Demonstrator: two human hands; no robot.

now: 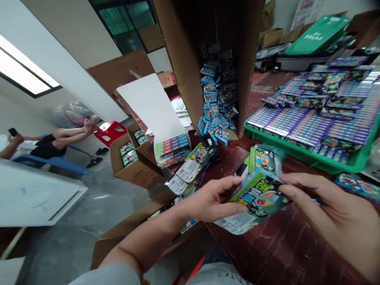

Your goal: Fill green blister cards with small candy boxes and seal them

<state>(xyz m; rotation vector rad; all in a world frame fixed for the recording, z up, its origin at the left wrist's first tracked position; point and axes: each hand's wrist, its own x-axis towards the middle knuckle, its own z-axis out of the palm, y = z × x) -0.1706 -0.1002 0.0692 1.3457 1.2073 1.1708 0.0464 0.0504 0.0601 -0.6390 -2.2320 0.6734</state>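
Note:
Both hands are at a small green-and-black printed box with bright lettering, tilted above the dark red table. My left hand grips its left end between thumb and fingers. At the right end, my right hand pinches the upper corner, where a clear plastic film seems to show. Just behind lies a similar printed box in clear wrap. To the left of my hands, a row of printed boxes lies along the table edge.
A tall cardboard carton holds many blue packets. A green tray of purple packets stands at right. Open cartons sit at left below a stack of flat printed card. A person sits farther left.

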